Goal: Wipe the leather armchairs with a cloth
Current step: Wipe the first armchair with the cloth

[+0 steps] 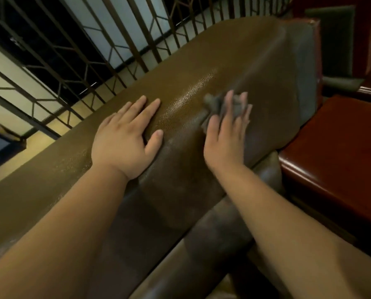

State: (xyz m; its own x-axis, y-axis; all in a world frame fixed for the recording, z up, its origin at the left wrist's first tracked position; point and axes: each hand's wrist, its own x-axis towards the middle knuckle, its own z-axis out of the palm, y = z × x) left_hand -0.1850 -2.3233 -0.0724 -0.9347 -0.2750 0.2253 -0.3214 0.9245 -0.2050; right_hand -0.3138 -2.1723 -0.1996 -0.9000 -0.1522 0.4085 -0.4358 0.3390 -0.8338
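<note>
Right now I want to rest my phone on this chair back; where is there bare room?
Bare leather on the chair back lies between the left hand and the cloth, and beyond the cloth toward the far corner. It is crowded where the right hand presses the cloth.

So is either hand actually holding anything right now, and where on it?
The right hand presses straight fingers flat onto the grey cloth, covering its middle, not gripping it. The left hand rests flat on the armchair, holding nothing.

The brown leather armchair [201, 67] carries everything here, seen across the rounded top of its backrest. The left hand [126, 143] lies flat on that top, and just beside it a grey cloth [214, 104] lies under the right hand [225, 137].
</note>
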